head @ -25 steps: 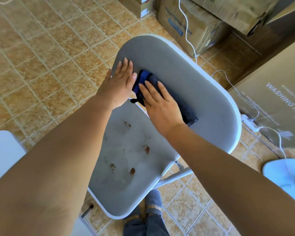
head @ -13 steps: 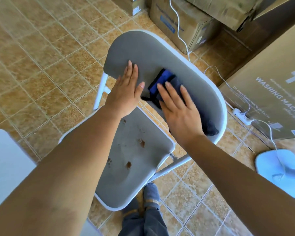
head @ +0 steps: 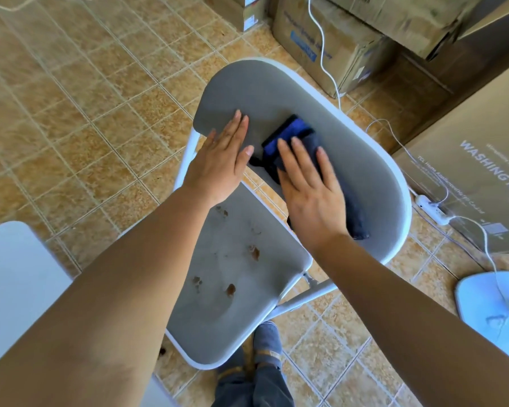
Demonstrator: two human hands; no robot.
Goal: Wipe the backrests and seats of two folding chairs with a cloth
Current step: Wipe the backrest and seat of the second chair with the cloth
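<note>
Right hand flat, fingers spread, pressing the dark blue cloth onto the grey backrest. Left hand open, palm down just beside it. Brown stains dotting the seat below.

The scene is brightly lit by warm daylight, and the tiled floor is rendered in vivid orange. The upper right corner is left in shade. Soft shadow is cast on the chair seat. Slight motion blur is seen on the right hand. Straight tile lines are bent toward the edges by wide-angle distortion.
</note>
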